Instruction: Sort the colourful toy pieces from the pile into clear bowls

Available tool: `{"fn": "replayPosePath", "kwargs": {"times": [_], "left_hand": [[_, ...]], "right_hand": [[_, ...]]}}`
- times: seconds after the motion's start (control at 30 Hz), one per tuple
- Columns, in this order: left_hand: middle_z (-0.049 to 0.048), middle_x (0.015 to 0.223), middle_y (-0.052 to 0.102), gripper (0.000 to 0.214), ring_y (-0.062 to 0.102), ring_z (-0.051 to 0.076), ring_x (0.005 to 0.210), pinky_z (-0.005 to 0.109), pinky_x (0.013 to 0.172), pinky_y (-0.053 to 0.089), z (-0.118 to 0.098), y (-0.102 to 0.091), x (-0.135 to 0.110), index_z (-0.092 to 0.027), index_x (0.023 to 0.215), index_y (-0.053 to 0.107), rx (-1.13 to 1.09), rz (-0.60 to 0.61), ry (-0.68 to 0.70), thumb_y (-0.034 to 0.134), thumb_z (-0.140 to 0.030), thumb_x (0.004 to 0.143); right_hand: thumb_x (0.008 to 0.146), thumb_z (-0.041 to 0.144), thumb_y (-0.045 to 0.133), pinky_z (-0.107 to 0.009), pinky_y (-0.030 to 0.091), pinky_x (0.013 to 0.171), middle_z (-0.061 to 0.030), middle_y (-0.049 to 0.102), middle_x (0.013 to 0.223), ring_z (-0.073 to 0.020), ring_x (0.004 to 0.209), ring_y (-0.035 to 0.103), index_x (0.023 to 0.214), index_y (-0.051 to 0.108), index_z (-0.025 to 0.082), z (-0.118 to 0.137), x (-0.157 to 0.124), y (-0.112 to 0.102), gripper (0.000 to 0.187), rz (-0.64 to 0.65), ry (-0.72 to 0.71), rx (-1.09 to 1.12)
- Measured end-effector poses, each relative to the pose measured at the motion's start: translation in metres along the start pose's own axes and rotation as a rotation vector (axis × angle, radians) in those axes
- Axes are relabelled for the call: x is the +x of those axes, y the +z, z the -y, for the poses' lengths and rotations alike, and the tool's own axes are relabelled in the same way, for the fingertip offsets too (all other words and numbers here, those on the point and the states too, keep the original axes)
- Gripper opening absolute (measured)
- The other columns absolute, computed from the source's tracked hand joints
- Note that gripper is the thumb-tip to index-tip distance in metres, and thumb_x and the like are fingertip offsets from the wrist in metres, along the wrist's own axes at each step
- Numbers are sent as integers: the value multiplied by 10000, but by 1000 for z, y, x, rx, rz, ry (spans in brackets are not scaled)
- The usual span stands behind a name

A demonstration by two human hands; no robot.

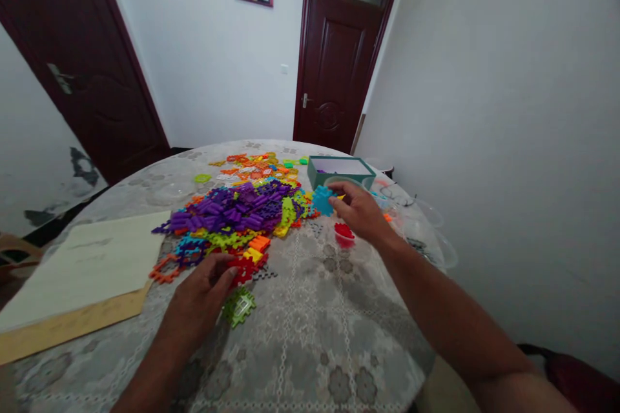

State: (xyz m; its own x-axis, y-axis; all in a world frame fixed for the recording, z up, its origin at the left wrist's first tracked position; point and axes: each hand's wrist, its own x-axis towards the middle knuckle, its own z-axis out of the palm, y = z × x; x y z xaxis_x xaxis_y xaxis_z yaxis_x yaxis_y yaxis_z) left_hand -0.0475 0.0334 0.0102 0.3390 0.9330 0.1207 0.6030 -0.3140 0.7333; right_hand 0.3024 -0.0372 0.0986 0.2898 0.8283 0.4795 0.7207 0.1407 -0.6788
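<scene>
My right hand [356,210] is shut on a blue interlocking plastic building piece [323,200], pinching it at the edge of a large heap of such pieces [227,213]. The heap is mostly purple, with orange, yellow and green pieces. My left hand [198,297] rests at the heap's near edge, its fingertips against a red piece [246,268]. A green piece [239,307] lies flat on the tablecloth just beyond my left thumb side. Whether the left fingers grip the red piece is hidden.
A teal open box [340,171] stands behind my right hand, with a small red cup of red pieces [345,235] below it. A white sheet [92,264] lies on a wooden board [72,329] at left. Clear plastic containers [429,213] sit at the round table's right edge.
</scene>
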Motion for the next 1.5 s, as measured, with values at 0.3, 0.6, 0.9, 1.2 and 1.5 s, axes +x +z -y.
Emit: {"fn": "replayPosePath", "kwargs": {"times": [0.3,0.6,0.9,1.2,1.5], "left_hand": [[52,1005,814,388,766,277,898,336,743,557,-1,3,2,-258,1095,711,33,6,48,562,-566,912],[64,1053,817,410,769,286,920,337,753,571,0,4,1,-259,1105,738,35,21,58,574,-573,897],[40,942,808,453,740,249,829,333,738,552,-17,1,-5,-242,1132,730,-118,133,11,625,-602,878],[20,873,748,297,685,197,757,306,695,532,-26,10,-15,-218,1039,711,-341,284,13,574,-470,964],[16,921,778,287,702,213,842,312,762,496,-33,0,-17,-250,999,742,-129,363,140,569,-478,975]], "right_hand": [[822,122,688,-322,514,897,-144,799,1029,-257,998,717,1028,807,129,-126,84,-103,238,-111,382,-603],[886,133,604,-314,539,820,-147,790,869,-207,794,736,1145,775,69,-134,81,-108,317,-167,464,-546],[965,282,609,-293,542,671,-40,769,878,-167,705,690,1058,767,213,-18,-22,-5,196,164,121,86],[982,321,621,-302,548,665,-36,765,982,-181,773,711,1229,717,249,24,-101,109,275,451,232,480],[927,222,630,-257,503,700,1,741,904,-146,779,654,1047,729,215,23,-113,112,156,466,208,560]]}}
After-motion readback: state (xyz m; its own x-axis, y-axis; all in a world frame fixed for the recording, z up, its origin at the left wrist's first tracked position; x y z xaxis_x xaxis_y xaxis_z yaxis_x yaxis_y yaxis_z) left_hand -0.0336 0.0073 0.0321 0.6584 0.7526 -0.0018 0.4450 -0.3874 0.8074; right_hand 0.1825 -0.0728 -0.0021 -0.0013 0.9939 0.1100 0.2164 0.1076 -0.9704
